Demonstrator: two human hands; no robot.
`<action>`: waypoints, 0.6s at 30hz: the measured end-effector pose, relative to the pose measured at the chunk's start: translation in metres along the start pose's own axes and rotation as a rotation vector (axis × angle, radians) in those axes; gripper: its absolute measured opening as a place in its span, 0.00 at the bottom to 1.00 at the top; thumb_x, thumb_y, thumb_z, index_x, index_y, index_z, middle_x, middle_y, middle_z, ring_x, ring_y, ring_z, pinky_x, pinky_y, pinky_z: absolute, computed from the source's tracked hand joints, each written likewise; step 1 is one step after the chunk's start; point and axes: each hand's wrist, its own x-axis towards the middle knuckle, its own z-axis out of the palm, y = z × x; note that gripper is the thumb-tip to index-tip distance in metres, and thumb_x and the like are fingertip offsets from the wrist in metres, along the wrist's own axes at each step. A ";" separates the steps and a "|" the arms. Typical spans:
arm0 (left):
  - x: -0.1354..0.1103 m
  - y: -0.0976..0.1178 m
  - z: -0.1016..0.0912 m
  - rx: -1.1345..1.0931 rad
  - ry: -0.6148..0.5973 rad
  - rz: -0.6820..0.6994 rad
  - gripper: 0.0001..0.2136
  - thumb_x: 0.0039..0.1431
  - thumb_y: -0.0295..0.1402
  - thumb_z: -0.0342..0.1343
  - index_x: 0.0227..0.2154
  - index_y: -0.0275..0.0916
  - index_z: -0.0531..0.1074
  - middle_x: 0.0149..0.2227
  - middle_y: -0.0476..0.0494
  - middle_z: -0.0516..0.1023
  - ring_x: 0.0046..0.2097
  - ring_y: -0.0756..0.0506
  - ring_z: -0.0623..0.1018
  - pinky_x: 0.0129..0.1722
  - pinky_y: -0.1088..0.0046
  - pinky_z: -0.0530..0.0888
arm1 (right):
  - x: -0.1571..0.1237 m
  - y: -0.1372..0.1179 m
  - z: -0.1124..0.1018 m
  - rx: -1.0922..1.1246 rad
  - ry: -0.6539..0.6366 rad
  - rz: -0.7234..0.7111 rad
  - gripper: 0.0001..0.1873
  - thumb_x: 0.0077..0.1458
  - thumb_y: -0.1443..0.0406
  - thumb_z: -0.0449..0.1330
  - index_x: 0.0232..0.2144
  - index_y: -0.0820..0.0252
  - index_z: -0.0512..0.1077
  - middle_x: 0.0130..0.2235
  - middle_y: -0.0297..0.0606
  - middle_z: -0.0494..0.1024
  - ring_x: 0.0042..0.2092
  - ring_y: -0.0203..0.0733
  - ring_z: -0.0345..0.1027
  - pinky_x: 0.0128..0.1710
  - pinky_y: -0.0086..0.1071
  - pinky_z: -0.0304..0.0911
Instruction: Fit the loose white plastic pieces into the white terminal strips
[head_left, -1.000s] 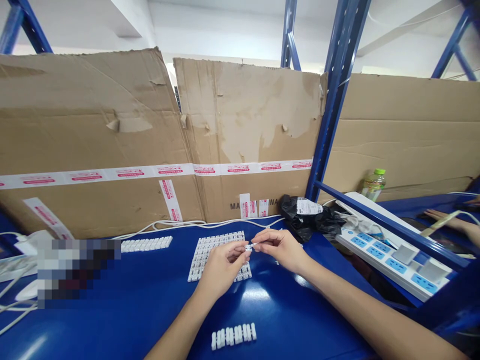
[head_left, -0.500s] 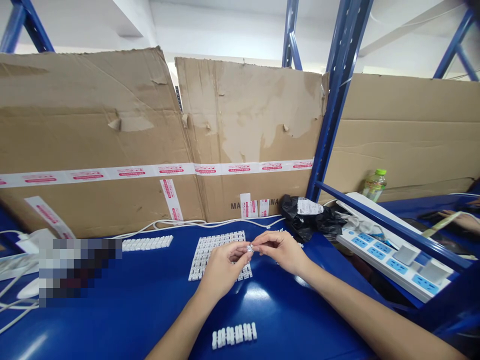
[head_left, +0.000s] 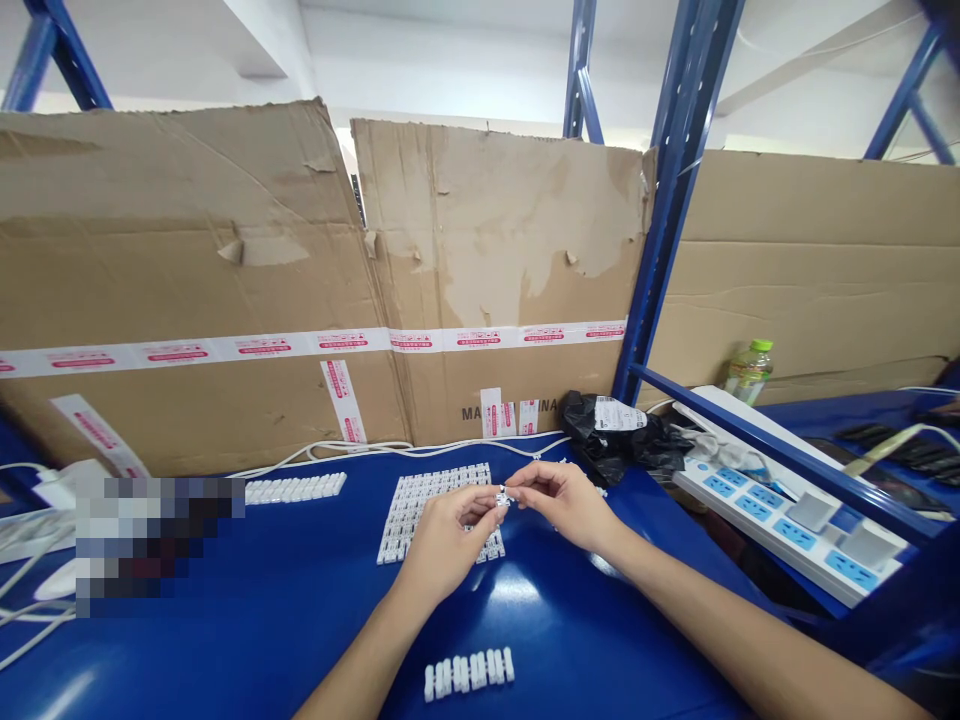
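Note:
A small white plastic piece [head_left: 503,497] is pinched between the fingertips of my left hand [head_left: 455,520] and my right hand [head_left: 562,500]; its exact kind is too small to tell. Both hands are closed on it just above the blue table. Behind and under my left hand lies a flat grid of white plastic pieces [head_left: 420,500] in rows, partly covered by the hand. Nearer to me is a short row of white plastic pieces [head_left: 469,673]. Farther left lies another row of white pieces [head_left: 300,486]. A few small white bits show behind my right hand.
Cardboard sheets [head_left: 495,240] stand along the back. At the right are a black plastic bag [head_left: 600,450], a power strip [head_left: 780,525], a blue metal post [head_left: 667,220] and a bottle [head_left: 748,372]. White cables [head_left: 450,445] run along the table's back edge.
My hands stay almost in place, the fingertips shifting slightly on the white piece, which shows a little more. At the far right, another person's hand has left the view.

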 end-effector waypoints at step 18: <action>0.000 -0.003 0.001 -0.036 0.015 -0.010 0.12 0.62 0.37 0.64 0.46 0.42 0.84 0.40 0.43 0.90 0.42 0.39 0.88 0.46 0.61 0.85 | -0.001 -0.001 0.000 -0.078 0.017 -0.105 0.11 0.61 0.55 0.69 0.37 0.55 0.83 0.39 0.39 0.84 0.39 0.45 0.78 0.41 0.37 0.74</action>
